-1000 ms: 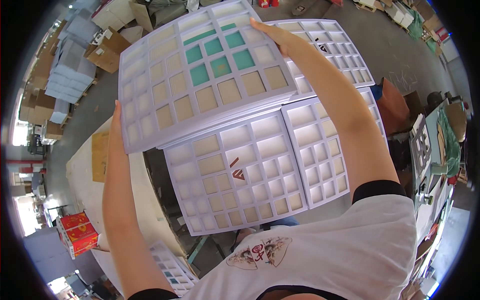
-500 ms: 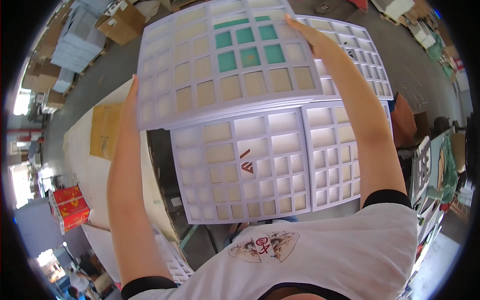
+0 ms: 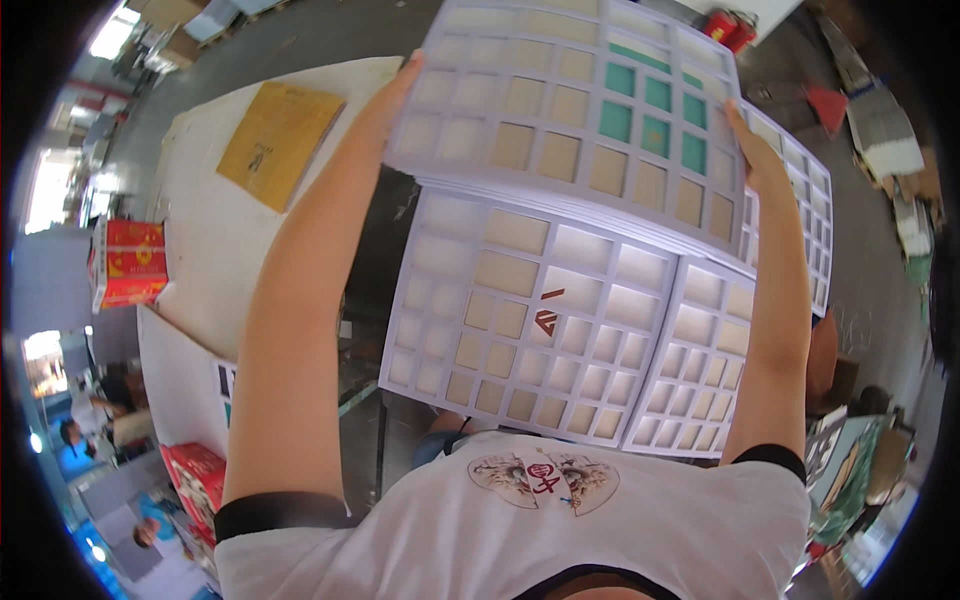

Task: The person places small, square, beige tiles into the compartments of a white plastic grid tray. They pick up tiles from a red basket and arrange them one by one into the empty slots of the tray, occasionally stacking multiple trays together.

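Observation:
My left hand [image 3: 402, 90] and my right hand [image 3: 754, 152] grip opposite side edges of a white grid panel [image 3: 548, 132] with square openings, several of them green and many cream. Several thin layers show along its near edge, so it seems to be a stack. Most of my fingers are hidden behind the edges. Beneath its near edge lie more white grid panels: one [image 3: 500, 300] with a dark red mark, and another [image 3: 690, 345] to its right. Part of a further grid panel [image 3: 806, 190] shows beyond my right forearm. Whether the held stack touches the panels below, I cannot tell.
To the left is a pale board-topped table [image 3: 215, 235] with a yellow-brown sheet [image 3: 278, 145] on it. A red box [image 3: 132, 262] stands past its left side. Red fire extinguishers [image 3: 730, 30] are at the far right. Several people sit or stand at lower left.
The view has swung, so the held stack and the panels below appear further right and tilted. More of the left table shows. Both hands keep their hold on the stack's sides.

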A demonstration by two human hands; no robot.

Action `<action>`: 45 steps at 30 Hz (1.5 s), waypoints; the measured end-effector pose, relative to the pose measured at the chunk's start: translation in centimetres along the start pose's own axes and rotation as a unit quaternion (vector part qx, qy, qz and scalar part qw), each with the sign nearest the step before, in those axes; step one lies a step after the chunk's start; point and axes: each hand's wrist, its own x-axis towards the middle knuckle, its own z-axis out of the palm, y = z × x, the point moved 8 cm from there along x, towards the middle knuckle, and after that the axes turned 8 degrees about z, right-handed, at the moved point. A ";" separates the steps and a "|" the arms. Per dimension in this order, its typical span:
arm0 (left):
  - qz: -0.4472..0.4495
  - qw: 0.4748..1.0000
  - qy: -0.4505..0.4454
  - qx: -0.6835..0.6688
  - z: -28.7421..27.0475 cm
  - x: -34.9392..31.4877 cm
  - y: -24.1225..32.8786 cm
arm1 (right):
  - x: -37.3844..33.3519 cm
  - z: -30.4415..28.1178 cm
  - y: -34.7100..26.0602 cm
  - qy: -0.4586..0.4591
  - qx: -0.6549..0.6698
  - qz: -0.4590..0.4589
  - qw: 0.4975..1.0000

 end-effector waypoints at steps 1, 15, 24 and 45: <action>-0.033 0.999 0.000 -0.014 -0.2 0.0 -0.5 | 1.1 -1.5 0.3 0.057 -0.057 0.046 0.996; 0.164 0.724 0.656 0.136 -25.2 -53.3 -4.3 | -28.4 40.3 4.3 -0.347 -0.130 -0.395 0.841; -0.278 0.357 0.882 0.130 -28.4 -102.3 -36.7 | -36.8 78.4 32.5 -0.489 -0.437 -0.353 0.668; 0.258 0.543 0.799 0.000 -31.8 -102.0 -18.6 | -53.6 83.7 25.4 -0.521 -0.174 -0.352 0.758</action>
